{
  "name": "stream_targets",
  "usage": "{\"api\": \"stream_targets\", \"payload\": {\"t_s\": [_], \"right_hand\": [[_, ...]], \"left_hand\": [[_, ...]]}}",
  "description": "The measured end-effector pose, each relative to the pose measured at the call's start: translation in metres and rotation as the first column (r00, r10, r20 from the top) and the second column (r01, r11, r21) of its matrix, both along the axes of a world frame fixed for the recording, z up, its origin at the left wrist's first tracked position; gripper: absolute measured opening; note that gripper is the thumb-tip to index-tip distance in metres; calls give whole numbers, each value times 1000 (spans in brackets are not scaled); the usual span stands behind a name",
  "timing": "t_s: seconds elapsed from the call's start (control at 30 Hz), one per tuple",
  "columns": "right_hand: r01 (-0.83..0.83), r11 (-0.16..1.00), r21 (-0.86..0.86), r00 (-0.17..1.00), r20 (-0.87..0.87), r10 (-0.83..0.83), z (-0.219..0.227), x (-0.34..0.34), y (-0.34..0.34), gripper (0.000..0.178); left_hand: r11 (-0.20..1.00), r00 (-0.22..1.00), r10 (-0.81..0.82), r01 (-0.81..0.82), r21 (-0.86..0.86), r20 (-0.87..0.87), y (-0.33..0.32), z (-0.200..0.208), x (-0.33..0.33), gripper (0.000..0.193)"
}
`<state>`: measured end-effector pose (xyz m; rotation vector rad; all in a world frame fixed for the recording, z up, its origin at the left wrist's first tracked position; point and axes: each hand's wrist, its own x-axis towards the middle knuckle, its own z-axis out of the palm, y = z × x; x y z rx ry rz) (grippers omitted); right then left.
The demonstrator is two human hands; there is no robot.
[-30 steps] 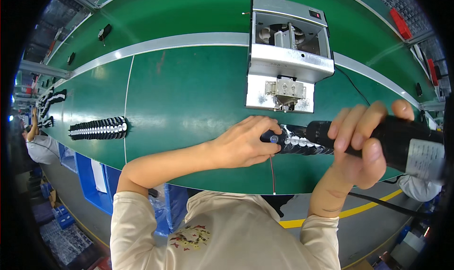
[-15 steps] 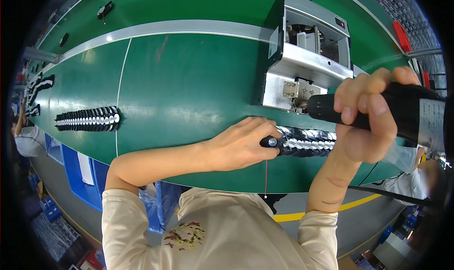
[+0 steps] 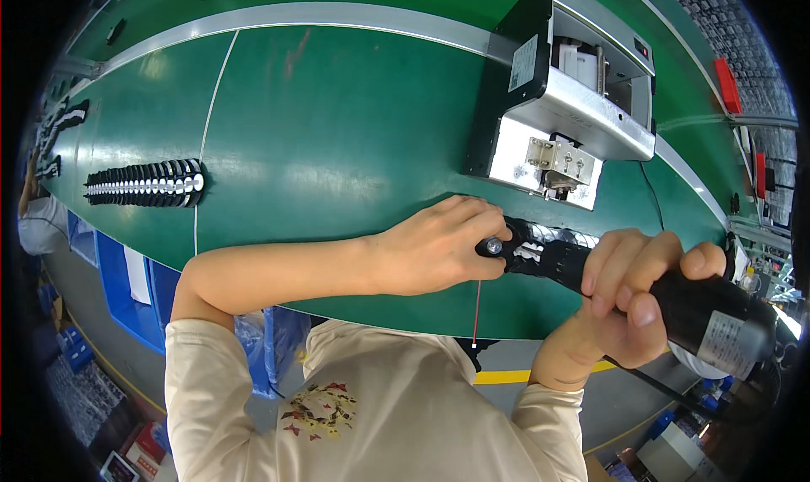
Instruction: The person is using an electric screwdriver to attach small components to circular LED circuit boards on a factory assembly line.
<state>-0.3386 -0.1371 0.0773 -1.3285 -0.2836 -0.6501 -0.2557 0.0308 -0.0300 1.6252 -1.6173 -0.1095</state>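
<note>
My right hand (image 3: 629,292) is wrapped round a black electric screwdriver (image 3: 565,262), held nearly level above the bench. Its front end reaches toward a small black part (image 3: 511,239) with a shiny round spot, and whether the tip touches cannot be made out. The fingers of my left hand (image 3: 447,241) are closed on that part at the bench's near side. A thin red wire (image 3: 478,313) hangs from there over the front edge. Behind the screwdriver, a row of black and silvery parts (image 3: 564,235) is partly hidden.
A silver and black screw feeder (image 3: 582,102) stands at the back right of the green bench (image 3: 337,136). Another row of black and white parts (image 3: 145,183) lies on the left. Blue bins (image 3: 126,288) hang below the front edge.
My right hand has brought the screwdriver from the screw feeder's front down and nearer to the part in my left hand. The left hand keeps its hold; the whole view has shifted slightly.
</note>
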Motion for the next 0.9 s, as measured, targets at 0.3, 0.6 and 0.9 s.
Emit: {"api": "stream_targets", "payload": {"t_s": [0.3, 0.6, 0.9], "right_hand": [[114, 993, -40, 988, -102, -118, -12, 5, 14, 36], [54, 987, -152, 993, -100, -70, -18, 3, 14, 35], [116, 993, -34, 991, 75, -113, 21, 21, -9, 44]], "left_hand": [[1000, 1000, -2, 2, 16, -14, 0, 1, -1, 14], [1000, 1000, 2, -2, 3, -7, 0, -1, -1, 13], [1000, 1000, -14, 14, 16, 18, -1, -1, 0, 18]]}}
